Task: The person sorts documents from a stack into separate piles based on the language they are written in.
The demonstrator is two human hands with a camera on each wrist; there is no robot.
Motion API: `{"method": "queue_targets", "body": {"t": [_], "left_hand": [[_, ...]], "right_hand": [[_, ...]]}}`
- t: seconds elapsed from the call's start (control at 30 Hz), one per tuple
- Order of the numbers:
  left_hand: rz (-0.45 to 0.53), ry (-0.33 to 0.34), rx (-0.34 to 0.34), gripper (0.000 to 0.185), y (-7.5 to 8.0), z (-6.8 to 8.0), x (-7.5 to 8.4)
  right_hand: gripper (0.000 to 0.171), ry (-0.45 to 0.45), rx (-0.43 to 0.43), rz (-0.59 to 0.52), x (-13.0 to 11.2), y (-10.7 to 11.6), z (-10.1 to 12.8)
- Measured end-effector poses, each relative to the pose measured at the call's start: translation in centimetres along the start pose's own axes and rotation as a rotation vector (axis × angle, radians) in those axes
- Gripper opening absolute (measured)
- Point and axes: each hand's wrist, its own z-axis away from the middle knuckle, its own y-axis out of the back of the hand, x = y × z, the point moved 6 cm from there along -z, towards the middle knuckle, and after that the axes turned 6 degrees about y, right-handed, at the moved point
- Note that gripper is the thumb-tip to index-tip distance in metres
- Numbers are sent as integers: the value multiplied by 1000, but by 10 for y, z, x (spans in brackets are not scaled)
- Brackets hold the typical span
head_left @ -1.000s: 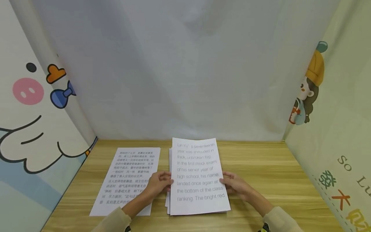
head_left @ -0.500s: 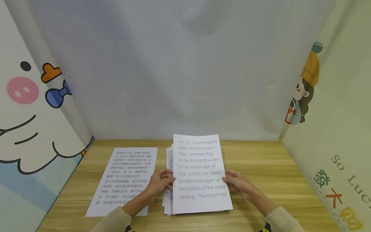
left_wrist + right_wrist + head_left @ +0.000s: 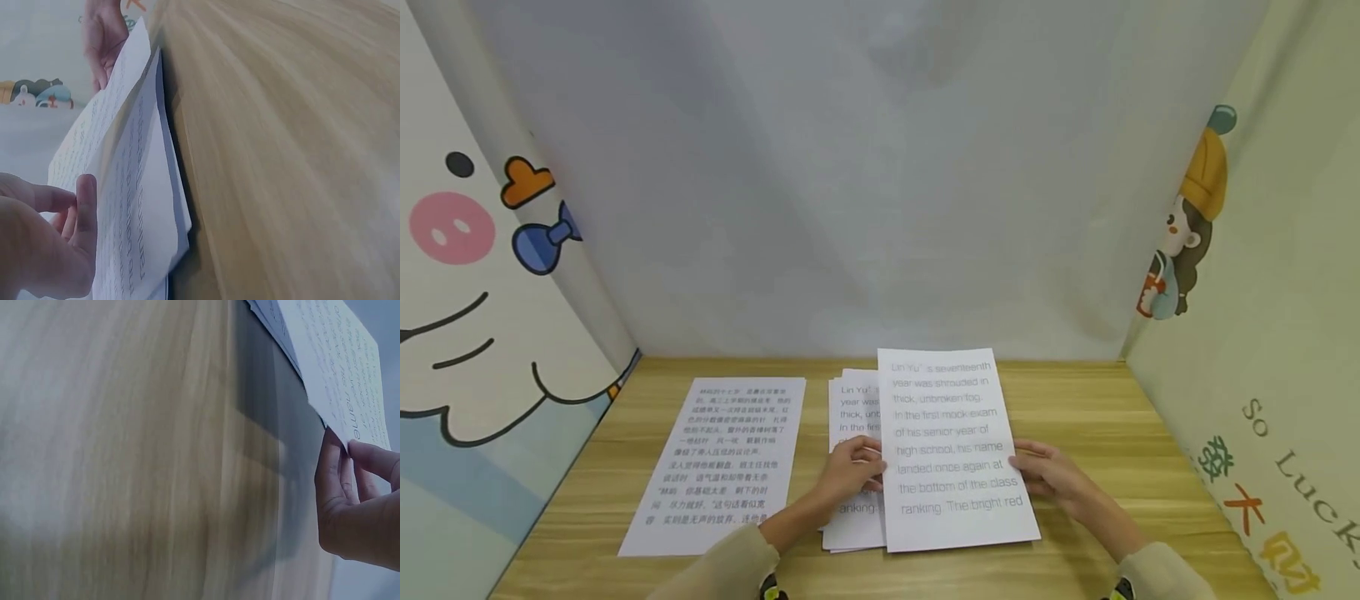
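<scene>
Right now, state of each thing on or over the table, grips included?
Held sheet: raised, print up, gap above the stack showing in the left wrist view.
Stack: on the table, edges uneven, partly hidden by the held sheet in the head view.
Chinese sheet: flat on the table, print up, apart from the stack.
Left grip: pinching held sheet's left edge.
Right grip: pinching its right edge.
</scene>
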Motion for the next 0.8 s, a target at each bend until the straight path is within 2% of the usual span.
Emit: {"method": "queue_targets", "body": {"t": [0.27,0.43,0.6,0.7,0.8], "left_hand": [[4,-10,13,31,-24,-9,7],[35,-14,-19,30,-47,-16,13],[66,4,-50,29,-72,-25,20],[70,4,-65,29,-88,-30,27],[90,-5,-75,28,-100,-31,32]], "right_hand": [[72,-5,25,-13,2,25,2],[70,-23,22,-47,6,44,13],[51,-20,-17,-71,3,70,22],[36,-28,-3,-64,1,87,29],[32,-35,24,-51,1,101,34]]}}
